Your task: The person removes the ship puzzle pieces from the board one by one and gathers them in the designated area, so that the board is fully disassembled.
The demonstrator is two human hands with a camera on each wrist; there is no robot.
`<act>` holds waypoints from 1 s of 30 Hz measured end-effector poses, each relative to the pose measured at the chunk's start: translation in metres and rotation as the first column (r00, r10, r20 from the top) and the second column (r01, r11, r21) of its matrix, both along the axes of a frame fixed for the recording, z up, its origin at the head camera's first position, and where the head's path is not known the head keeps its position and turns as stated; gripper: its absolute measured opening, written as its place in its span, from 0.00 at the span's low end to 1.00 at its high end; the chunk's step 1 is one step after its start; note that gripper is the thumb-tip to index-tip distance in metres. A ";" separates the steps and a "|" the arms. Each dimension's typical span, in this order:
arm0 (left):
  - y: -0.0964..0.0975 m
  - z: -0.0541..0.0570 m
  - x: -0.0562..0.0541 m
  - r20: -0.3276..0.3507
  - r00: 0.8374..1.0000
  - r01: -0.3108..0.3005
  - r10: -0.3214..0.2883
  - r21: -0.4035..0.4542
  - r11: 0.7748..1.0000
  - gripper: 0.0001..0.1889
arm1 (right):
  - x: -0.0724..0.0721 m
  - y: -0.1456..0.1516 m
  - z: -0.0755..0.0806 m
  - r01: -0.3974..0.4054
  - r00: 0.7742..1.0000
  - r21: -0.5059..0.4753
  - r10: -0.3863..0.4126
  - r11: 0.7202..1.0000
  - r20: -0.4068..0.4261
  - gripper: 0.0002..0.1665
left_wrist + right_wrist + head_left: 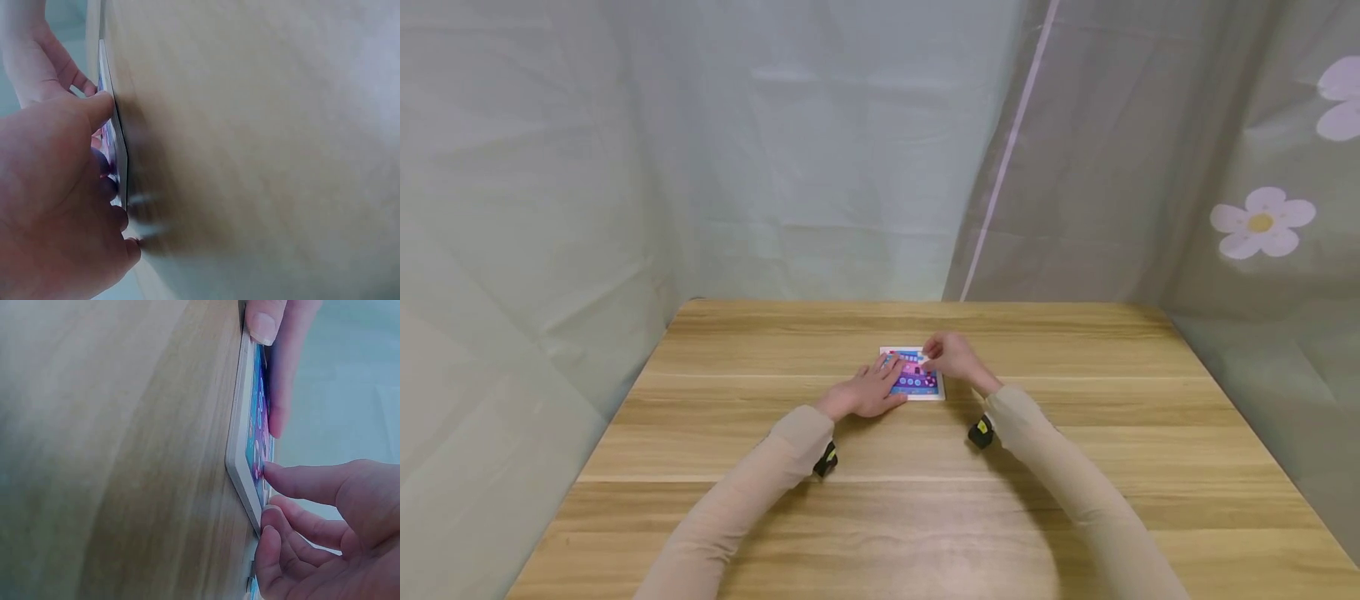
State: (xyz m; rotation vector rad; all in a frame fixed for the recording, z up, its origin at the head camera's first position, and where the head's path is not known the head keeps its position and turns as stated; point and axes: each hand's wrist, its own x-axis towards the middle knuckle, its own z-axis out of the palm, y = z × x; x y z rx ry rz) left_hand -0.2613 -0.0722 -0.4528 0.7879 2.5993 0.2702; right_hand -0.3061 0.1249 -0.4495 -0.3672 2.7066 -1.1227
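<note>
A thin, flat picture board (917, 382) with a white border and a blue, purple and pink print lies on the table. My left hand (871, 390) rests on its left part, fingers spread; in the left wrist view the left thumb (100, 107) lies at the near edge. At the far right part of the board is my right hand (953, 357). In the right wrist view the right thumb (300, 481) touches the printed face, while the other fingers (269, 550) curl at the board's side edge. The fingers hide that corner.
The wood-grain table (760, 350) reaches back to a pale hanging curtain (835, 167). Another curtain with white flowers (1262, 222) hangs at the right. Small black devices, one at the left wrist (826, 460) and one at the right wrist (981, 432), sit below the sleeves.
</note>
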 end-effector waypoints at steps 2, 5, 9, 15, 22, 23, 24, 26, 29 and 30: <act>0.000 0.002 0.000 0.005 1.000 -0.004 0.004 -0.015 1.000 0.37 | 0.000 -0.001 0.001 0.000 1.000 0.009 0.000 1.000 -0.002 0.15; 0.001 0.002 0.001 0.004 1.000 -0.004 0.004 -0.039 0.999 0.37 | 0.001 -0.001 0.002 -0.001 1.000 0.027 0.001 1.000 -0.002 0.14; 0.002 0.001 0.003 0.004 1.000 -0.012 0.012 -0.037 0.999 0.37 | 0.001 -0.002 0.001 -0.005 1.000 0.053 0.006 0.999 -0.011 0.13; 0.004 -0.001 0.004 -0.004 1.000 -0.015 0.014 -0.044 0.999 0.36 | 0.001 -0.002 -0.001 0.002 1.000 0.061 -0.001 0.998 -0.020 0.12; 0.006 -0.001 0.005 -0.024 1.000 -0.018 0.017 -0.061 0.998 0.36 | 0.000 -0.004 -0.002 0.008 1.000 0.062 -0.007 0.998 -0.015 0.11; 0.006 -0.001 0.006 -0.028 0.999 -0.018 0.016 -0.055 0.998 0.36 | 0.000 -0.004 -0.002 0.005 1.000 0.064 -0.004 0.998 -0.017 0.11; 0.006 -0.002 0.006 -0.030 0.999 -0.017 0.016 -0.054 0.998 0.36 | 0.000 -0.004 -0.002 0.004 1.000 0.063 -0.003 0.998 -0.018 0.11; 0.006 -0.002 0.007 -0.034 0.999 -0.018 0.017 -0.045 0.999 0.36 | 0.001 -0.003 -0.003 0.000 1.000 0.066 0.002 0.998 -0.023 0.10; 0.005 -0.003 0.008 -0.031 0.999 -0.021 0.019 -0.040 0.999 0.36 | 0.001 -0.003 -0.004 -0.004 1.000 0.076 0.007 0.997 -0.031 0.10; 0.005 -0.002 0.008 -0.029 0.999 -0.020 0.019 -0.046 0.999 0.36 | 0.001 -0.003 -0.004 -0.006 0.999 0.079 0.008 0.997 -0.032 0.10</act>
